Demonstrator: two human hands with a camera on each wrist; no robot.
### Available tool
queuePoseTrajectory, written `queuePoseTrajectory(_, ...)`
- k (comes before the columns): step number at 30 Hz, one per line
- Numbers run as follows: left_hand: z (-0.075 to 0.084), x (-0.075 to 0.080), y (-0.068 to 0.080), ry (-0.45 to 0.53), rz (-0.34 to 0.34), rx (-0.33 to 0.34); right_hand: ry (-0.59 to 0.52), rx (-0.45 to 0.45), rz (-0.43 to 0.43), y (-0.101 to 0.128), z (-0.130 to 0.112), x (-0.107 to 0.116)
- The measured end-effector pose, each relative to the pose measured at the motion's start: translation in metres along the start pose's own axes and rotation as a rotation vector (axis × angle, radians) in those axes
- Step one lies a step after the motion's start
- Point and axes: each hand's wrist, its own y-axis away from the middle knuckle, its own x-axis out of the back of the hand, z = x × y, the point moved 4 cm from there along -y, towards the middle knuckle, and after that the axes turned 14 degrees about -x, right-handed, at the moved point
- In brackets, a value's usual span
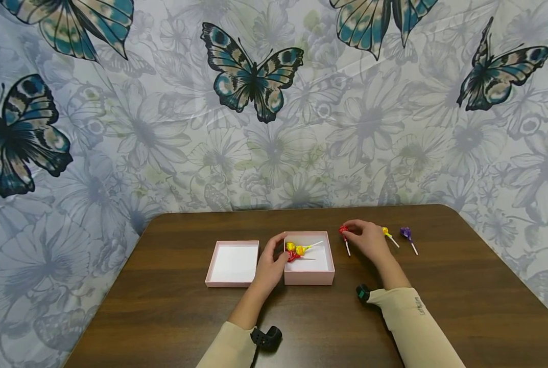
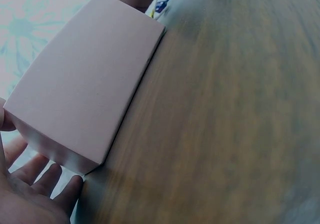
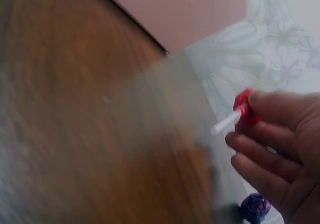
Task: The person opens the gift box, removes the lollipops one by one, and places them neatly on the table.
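1. nearest the camera, at the bottom centre of the head view, two beige sleeves reach up into the frame, each with a small black wrist camera beside it.
2. the right hand, right of centre, pinches a red lollipop by its wrapped head; the white stick points down toward the table. the right wrist view shows the thumb and fingertips closed on the red head at the right edge of that frame.
3. the left hand, at centre, rests against the left wall of an open pink box, thumb over its rim and fingers loosely curved; its grip is not tight. the left wrist view shows the box's outer wall filling the upper left.
4. inside the box lie red and yellow lollipops, just beside the left thumb.
5. the pink lid lies open side up, just left of the left hand.
6. right of the right hand, a yellow lollipop and a purple lollipop lie on the table.
7. the dark brown wooden table stands before a pale floral cloth with teal butterflies across the upper frame.
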Motion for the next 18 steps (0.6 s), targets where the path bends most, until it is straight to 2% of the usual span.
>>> queuePoseTrajectory(6,0.002,0.0,0.001,0.032,0.008,-0.016,0.03,-0.059,0.005,0.0,0.001,-0.007)
queuePoseTrajectory(18,0.002,-0.001,0.001,0.035,0.002,-0.007,0.044,-0.087,0.061,0.002,0.001,-0.013)
